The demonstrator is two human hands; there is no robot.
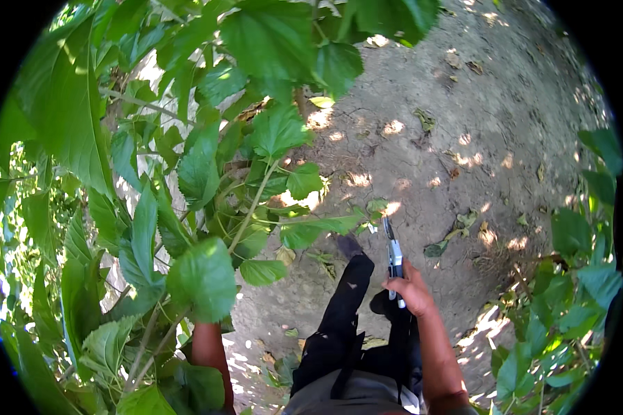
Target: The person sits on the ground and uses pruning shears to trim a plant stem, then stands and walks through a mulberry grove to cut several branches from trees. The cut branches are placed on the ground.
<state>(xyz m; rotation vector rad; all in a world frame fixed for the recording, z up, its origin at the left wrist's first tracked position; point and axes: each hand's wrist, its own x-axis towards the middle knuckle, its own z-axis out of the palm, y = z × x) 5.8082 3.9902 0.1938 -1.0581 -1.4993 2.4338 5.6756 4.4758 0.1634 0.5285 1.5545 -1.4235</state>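
My right hand [411, 289] is wrapped round the handles of a pair of pruning shears [394, 253]. The shears have silver metal and dark and pale handles, with their tip pointing away from me, over the ground. A leafy branch [253, 207] with broad green leaves spreads just left of the blades, apart from my right hand. On the left, my forearm [210, 356] reaches up into the foliage. A large leaf [202, 278] covers my left hand, so its fingers and anything in them are hidden.
Dense leafy stems [104, 228] fill the left side, and more leaves [564, 297] stand at the right edge. Dry, cracked soil [422, 90] with fallen leaves and sun spots runs ahead. My legs in black trousers [336, 311] stand below the shears.
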